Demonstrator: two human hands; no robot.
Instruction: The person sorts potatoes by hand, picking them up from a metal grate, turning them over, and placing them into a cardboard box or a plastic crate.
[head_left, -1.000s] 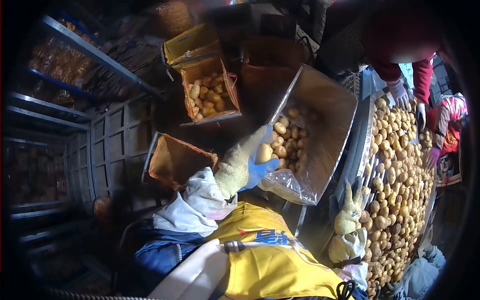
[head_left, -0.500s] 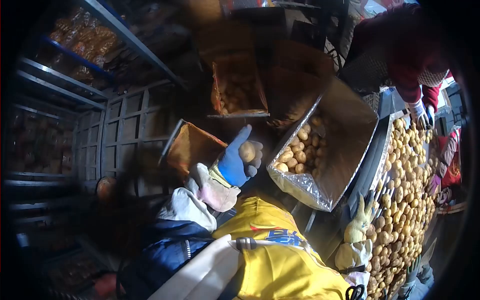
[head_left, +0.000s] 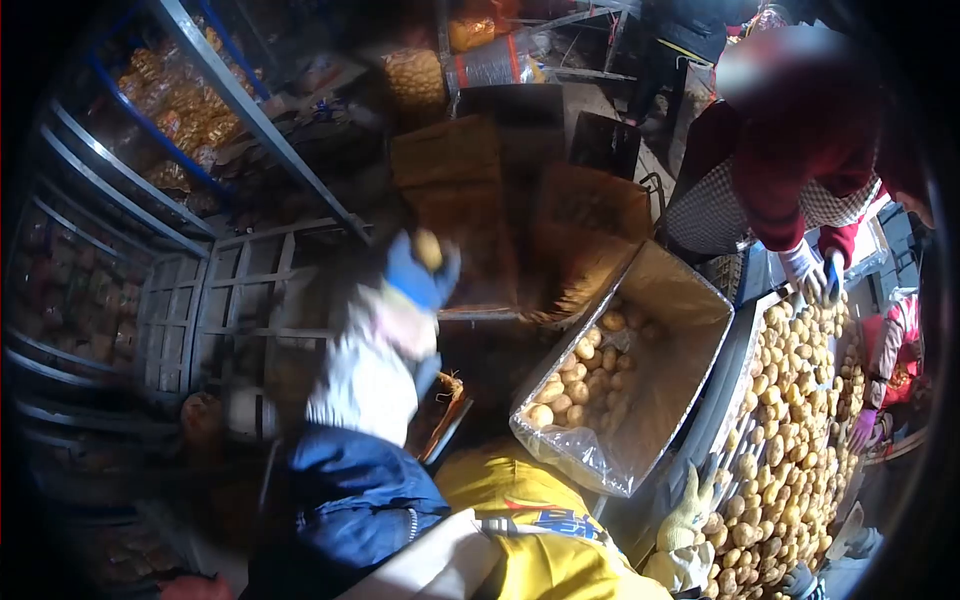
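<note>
While right hand (head_left: 688,510) rests spread on potato pile (head_left: 800,420), left hand (head_left: 420,278) swung higher, clutching potato (head_left: 428,248).

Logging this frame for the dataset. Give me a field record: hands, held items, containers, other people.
left hand: raised, blue-palmed glove, motion-blurred, closed on a potato
right hand: yellow knit glove, fingers spread, resting at the near edge of the potato pile
box: cardboard, plastic-lined, partly filled with potatoes, sits between the two hands
co-worker's gloved hand: red sleeve, over the far end of the pile
racks: metal, upper left, holding bagged produce
</note>
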